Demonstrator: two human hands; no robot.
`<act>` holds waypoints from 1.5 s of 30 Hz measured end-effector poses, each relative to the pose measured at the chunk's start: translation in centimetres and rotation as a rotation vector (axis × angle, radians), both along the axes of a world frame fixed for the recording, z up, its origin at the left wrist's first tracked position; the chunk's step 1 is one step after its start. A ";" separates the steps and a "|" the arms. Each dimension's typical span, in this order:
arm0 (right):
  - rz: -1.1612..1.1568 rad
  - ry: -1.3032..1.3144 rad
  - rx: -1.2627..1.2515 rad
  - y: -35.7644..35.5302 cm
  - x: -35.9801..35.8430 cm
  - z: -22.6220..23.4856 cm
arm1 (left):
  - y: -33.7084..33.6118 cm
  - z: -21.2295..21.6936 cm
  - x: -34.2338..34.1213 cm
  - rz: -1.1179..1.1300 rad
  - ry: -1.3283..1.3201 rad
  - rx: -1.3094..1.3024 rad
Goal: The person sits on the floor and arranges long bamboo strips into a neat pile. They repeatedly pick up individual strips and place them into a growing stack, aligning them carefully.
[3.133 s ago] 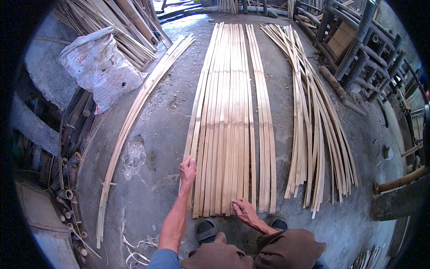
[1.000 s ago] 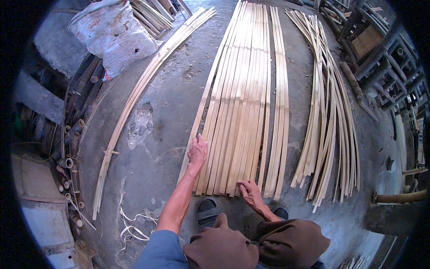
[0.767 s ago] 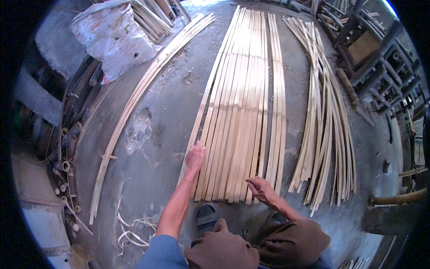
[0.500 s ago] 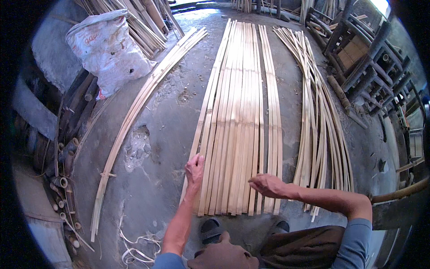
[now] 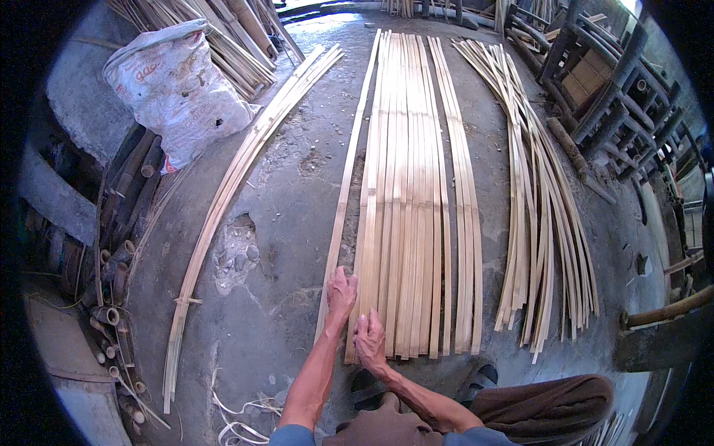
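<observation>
head view looks down on a row of flat bamboo strips (image 5: 405, 201) laid side by side on the concrete floor (image 5: 290, 186), running away from the person. left hand (image 5: 341, 291) lies flat on the near end of the outermost left strip (image 5: 349, 178), which sits a little apart from the rest; its fingers are extended and close together, pressing rather than pinching. right hand (image 5: 370, 340) rests just beside it on the near ends of the next strips, fingers also laid flat and lightly spread, nothing gripped. the step in hand looks like closing up and evening the near ends of the row. the next move would call for sliding that stray strip sideways until it touches its neighbour, keeping both palms down so the thin ends do not ride over each other. a looser bundle of strips (image 5: 539, 201) lies to the right, a curved bundle (image 5: 245, 163) to the left, a white sack (image 5: 175, 85) beyond.
</observation>
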State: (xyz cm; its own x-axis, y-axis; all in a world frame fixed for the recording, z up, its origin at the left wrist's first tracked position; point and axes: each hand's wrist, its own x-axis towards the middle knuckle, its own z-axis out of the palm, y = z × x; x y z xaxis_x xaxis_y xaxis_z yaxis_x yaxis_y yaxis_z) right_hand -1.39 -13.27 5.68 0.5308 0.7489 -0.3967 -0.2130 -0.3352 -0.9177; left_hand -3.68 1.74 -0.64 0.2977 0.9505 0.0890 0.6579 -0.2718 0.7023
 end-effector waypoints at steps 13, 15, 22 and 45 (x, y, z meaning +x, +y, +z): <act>0.041 -0.131 -0.071 1.5 0.9 1.0 | 2.2 -1.7 1.8 -0.014 0.124 -0.222; 0.049 -0.123 -0.075 1.2 1.2 1.0 | 2.4 -0.8 2.3 0.015 0.004 -0.340; -0.017 0.011 0.046 2.0 0.0 -0.6 | 3.3 2.8 1.5 0.240 -0.465 -0.467; 0.168 -0.201 -0.085 1.7 -0.7 -5.0 | 2.7 -0.8 -0.8 -0.033 -0.102 -0.125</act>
